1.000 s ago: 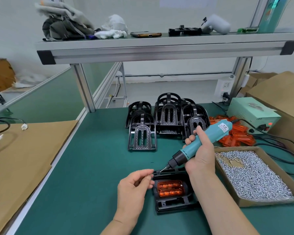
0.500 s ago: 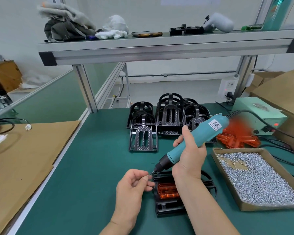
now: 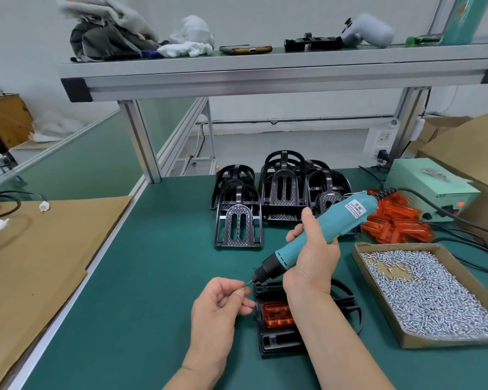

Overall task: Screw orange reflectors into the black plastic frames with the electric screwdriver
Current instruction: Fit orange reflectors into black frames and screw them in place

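Note:
A black plastic frame (image 3: 273,340) lies flat on the green mat near me, with an orange reflector (image 3: 276,313) seated in it. My right hand (image 3: 314,257) grips the teal electric screwdriver (image 3: 321,232), tilted with its bit pointing down-left just above the frame's far left corner. My left hand (image 3: 220,305) pinches a small screw (image 3: 244,289) at the bit's tip. My right forearm hides the frame's right part.
Several black frames (image 3: 282,195) stand at the back of the mat, one (image 3: 238,220) in front. A pile of orange reflectors (image 3: 397,220), a cardboard tray of screws (image 3: 423,288), a power unit (image 3: 431,187) and cables lie right. Brown cardboard (image 3: 34,249) lies left.
The screwdriver lifted off the frame and its bit swung left to my left fingers. My left hand rose from the frame's edge and now pinches a screw at the bit.

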